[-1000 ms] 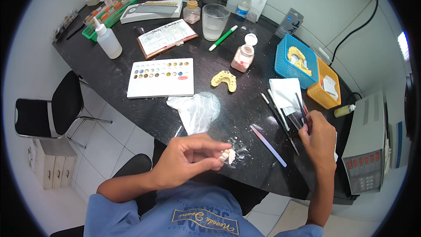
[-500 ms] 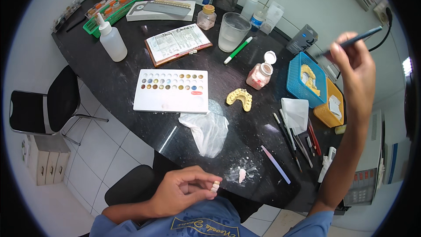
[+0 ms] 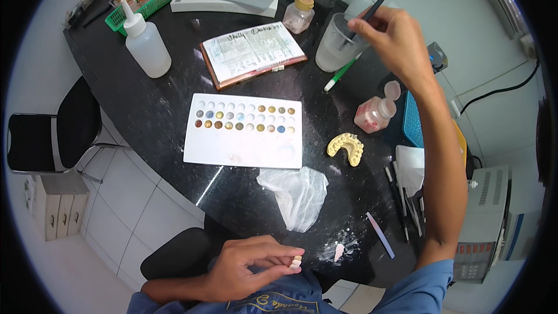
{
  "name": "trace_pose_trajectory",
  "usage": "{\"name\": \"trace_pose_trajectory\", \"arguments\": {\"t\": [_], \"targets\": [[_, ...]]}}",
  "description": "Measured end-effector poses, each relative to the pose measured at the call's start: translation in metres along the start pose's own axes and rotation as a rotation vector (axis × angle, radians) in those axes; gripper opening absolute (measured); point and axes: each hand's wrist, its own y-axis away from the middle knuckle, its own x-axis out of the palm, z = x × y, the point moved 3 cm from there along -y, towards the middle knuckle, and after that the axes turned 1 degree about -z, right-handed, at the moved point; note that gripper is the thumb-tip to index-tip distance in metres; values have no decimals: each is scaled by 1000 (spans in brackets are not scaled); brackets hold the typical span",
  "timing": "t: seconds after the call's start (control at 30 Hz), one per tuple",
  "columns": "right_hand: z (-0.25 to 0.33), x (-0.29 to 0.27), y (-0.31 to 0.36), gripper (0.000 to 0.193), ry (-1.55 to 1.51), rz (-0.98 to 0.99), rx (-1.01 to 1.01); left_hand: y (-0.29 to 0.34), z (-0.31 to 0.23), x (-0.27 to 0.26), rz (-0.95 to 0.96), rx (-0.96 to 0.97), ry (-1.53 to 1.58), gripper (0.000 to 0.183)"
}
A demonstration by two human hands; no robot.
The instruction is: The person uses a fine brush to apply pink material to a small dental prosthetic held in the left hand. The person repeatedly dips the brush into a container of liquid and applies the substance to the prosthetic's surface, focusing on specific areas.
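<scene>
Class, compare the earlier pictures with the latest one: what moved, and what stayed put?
The right hand lifted a thin brush from the tools at the table's right edge and carried it up to the clear cup. The left hand stays low, pinching the small tooth piece.

- Our left hand (image 3: 250, 264) sits low and close to our body, palm turned partly up, thumb and fingertips pinched together.
- Our left forearm enters from the lower edge, bent across our front.
- Our right arm stretches far forward and up, elbow nearly straight.
- Our right hand (image 3: 395, 38) is raised, fingers curled in a pen-like grip.
</scene>
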Motion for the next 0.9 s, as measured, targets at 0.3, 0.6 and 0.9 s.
{"name": "trace_pose_trajectory", "arguments": {"t": [0.3, 0.6, 0.9], "targets": [[54, -77, 134, 19, -606, -238, 27, -1, 2, -1, 0, 42, -30, 33], [51, -40, 244, 8, -1055, -39, 421, -1, -2, 2, -28, 49, -61, 32], [64, -21, 262, 11, -767, 164, 248, -1, -2, 4, -55, 54, -49, 31]]}}
